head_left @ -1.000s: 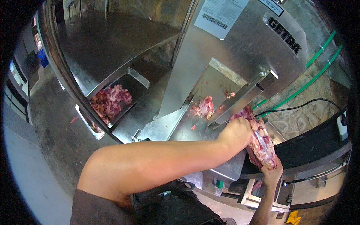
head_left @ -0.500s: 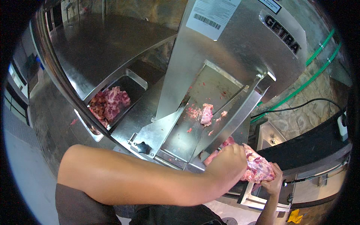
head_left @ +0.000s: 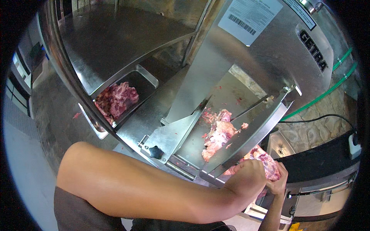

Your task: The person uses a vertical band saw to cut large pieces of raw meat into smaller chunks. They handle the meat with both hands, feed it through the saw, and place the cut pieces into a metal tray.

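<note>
My left hand has its fingers curled round a raw, bony piece of meat; my right hand grips that piece's right end. Both are at the lower right of a steel bone saw, just right of its long metal guide; the meat is partly hidden behind the guide and my left hand. Left of the guide, a pale, fatty cut piece lies on the saw table among small scraps.
A steel tray holding meat pieces stands left of the saw, beside a curved steel rail and shelf. A black knob sits on the saw's front. Green hoses, a black cable and a steel basin are at right.
A longer fatty piece now lies left of the guide, where a small piece lay. My hands with the meat have moved down from beside the guide and, since half a second ago, slightly right.
</note>
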`<state>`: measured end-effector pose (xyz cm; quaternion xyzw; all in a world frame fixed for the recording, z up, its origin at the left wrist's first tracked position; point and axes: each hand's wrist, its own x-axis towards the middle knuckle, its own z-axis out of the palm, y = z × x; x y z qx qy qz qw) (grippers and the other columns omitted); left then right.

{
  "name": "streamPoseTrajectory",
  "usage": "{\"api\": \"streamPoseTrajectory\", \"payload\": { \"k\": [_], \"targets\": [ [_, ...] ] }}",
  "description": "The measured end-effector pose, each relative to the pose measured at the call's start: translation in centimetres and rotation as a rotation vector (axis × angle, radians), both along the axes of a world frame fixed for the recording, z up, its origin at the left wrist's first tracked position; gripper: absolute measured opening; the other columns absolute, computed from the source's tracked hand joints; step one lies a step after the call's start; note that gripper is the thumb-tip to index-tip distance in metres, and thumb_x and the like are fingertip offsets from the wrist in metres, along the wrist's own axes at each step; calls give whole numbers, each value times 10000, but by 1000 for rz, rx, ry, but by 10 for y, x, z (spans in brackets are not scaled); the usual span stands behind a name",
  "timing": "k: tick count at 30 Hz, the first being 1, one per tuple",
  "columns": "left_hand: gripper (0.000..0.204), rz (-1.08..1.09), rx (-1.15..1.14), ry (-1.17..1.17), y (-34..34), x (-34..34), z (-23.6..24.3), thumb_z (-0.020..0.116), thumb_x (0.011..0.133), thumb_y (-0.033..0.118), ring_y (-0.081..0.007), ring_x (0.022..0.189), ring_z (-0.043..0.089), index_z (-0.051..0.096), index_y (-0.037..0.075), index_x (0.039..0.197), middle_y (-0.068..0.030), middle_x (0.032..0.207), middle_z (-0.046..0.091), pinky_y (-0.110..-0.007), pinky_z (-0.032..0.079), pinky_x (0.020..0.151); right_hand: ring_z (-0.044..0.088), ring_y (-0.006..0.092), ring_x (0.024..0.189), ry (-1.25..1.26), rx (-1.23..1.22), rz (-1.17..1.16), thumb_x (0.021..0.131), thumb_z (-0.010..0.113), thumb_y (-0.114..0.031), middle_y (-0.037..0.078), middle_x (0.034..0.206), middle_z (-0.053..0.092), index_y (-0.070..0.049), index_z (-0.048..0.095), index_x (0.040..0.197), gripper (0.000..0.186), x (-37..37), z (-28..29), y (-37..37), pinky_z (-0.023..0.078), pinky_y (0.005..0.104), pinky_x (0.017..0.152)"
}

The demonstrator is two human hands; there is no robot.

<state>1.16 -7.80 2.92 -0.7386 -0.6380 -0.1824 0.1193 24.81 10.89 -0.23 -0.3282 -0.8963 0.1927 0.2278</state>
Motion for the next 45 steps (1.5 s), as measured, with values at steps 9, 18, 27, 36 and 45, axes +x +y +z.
{"api": "streamPoseTrajectory", "payload": {
  "k": [9,18,27,36,45],
  "targets": [
    [219,-4,13,-64,7,2,-6,619,725,220,-227,782,568,677,23,799,-86,789,551,-361,430,630,534,197,756,50,19,-137,496,766,-233,84,836,559,54,634,968,568,-15,-8,-5,459,323,710],
    [261,99,136,80,2,-3,-6,614,687,274,-213,681,538,651,24,753,-70,713,514,-362,409,591,536,180,768,9,25,-130,490,780,-236,73,832,546,46,636,951,560,-13,-4,-15,454,312,708],
    [239,70,126,-13,5,-2,-7,618,672,255,-205,680,544,640,29,747,-70,712,513,-356,407,574,563,159,792,21,-64,-106,504,838,-287,70,861,575,56,648,987,622,-7,-4,-3,469,300,729],
    [243,103,117,-66,8,2,-7,615,697,260,-216,695,564,648,29,763,-82,729,532,-356,415,569,575,152,841,-8,-132,-114,512,825,-251,50,920,586,58,660,1061,651,9,-7,-1,475,296,754],
    [288,84,68,-60,10,3,-7,615,721,263,-244,714,576,683,-1,814,-101,741,539,-385,438,602,557,147,819,14,-83,-86,510,807,-186,46,890,554,62,659,1075,635,10,-11,1,473,290,760]
  ]
}}
